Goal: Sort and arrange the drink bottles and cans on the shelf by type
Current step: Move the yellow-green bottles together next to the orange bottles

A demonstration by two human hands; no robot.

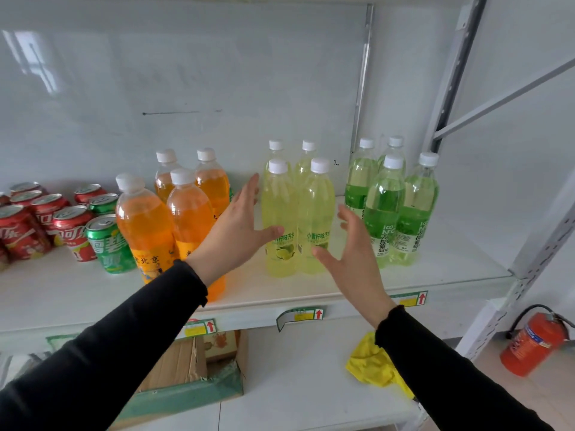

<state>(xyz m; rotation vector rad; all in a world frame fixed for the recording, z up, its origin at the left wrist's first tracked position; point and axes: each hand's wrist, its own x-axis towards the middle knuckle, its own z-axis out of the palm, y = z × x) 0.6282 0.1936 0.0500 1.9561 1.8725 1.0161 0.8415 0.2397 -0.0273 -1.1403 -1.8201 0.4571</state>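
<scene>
My two hands are up in front of the yellow bottles [295, 213], one on each side of them. My left hand [236, 228] has its fingers straight and spread, so its grip is apart and holds nothing; its thumb reaches across the front of the yellow bottles. My right hand [351, 253] is the same, fingers straight, grip apart, nothing in it, just to the right of the yellow bottles. I cannot tell if either hand is really touching a bottle. The yellow bottles stand upright in a little bunch of four on the white shelf [451, 269], all with white caps. Just to the left of the yellow bottles, partly behind my left hand, stand the orange bottles [146, 225], four of them too. Just to the right of the yellow bottles stand the green bottles [385, 213], also four. Far to the left of the yellow bottles, past the orange ones, sit the red cans [21, 231] with green cans [109, 244] next to them. Below the yellow bottles, on a lower shelf, lie a cardboard box [177, 365] and a yellow cloth [370, 362].
</scene>
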